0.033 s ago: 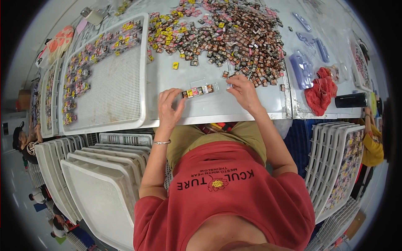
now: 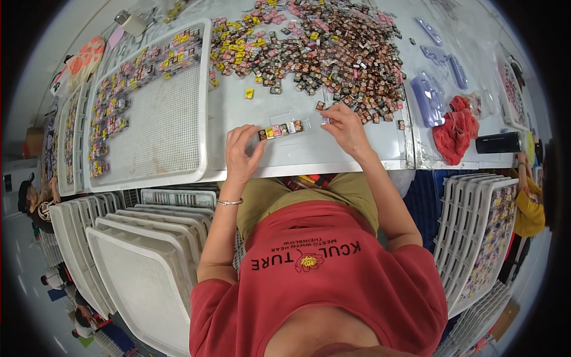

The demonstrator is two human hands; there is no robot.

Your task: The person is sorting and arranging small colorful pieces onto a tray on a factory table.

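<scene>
A clear plastic strip tray (image 2: 304, 124) lies on the white table, holding a row of small square wrapped pieces (image 2: 281, 130) in black, yellow, pink and white. My left hand (image 2: 239, 153) grips the tray's left end between thumb and fingers. Off its right end, my right hand (image 2: 347, 133) pinches a small pale wrapped piece (image 2: 325, 120), mostly covered by the fingertips. Just beyond that hand spreads a big heap of loose wrapped pieces (image 2: 333, 53), mostly dark, with yellow and pink ones toward the left. One yellow piece (image 2: 249, 93) lies apart from the heap.
On the left, a white mesh tray (image 2: 172, 128) carries filled strips along its far and left sides. Stacked trays (image 2: 134, 271) stand below the table. Rightward lie a red cloth (image 2: 455, 134), purple plastic packs (image 2: 427, 98) and a black bottle (image 2: 498, 143). Other people are at both sides.
</scene>
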